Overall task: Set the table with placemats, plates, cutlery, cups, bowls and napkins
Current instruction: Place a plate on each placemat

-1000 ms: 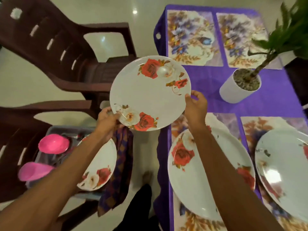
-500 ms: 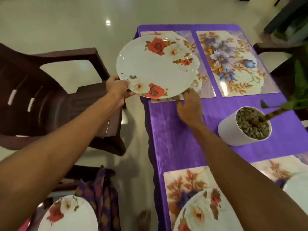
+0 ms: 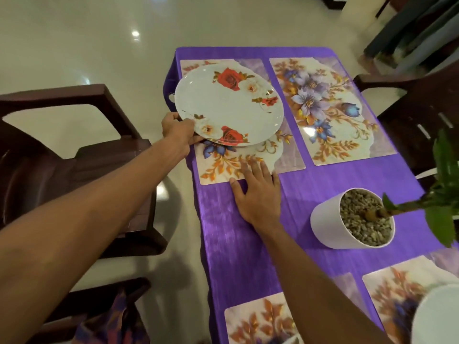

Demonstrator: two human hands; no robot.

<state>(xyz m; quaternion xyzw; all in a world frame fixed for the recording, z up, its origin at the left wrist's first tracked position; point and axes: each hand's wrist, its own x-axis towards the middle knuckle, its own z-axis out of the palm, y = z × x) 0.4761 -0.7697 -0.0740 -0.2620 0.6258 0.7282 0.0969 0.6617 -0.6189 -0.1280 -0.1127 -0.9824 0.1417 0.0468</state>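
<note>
A white plate with red roses (image 3: 228,105) hangs tilted just over the far left floral placemat (image 3: 223,165). My left hand (image 3: 178,131) grips its near left rim. My right hand (image 3: 258,192) lies flat with straight fingers on the near edge of that placemat and the purple tablecloth (image 3: 238,244). A second floral placemat (image 3: 327,110) lies bare to the right. Two more placemats (image 3: 258,321) sit at the near end, one under the rim of a white plate (image 3: 437,316).
A white pot with pebbles and a green plant (image 3: 352,219) stands at the table's middle right. Dark brown chairs (image 3: 74,155) stand left of the table and another at the far right (image 3: 422,100). A patterned cloth (image 3: 114,324) lies at the lower left.
The plate has moved forward and down over the far left placemat. My right hand let go of the plate and came down flat on the placemat's near edge.
</note>
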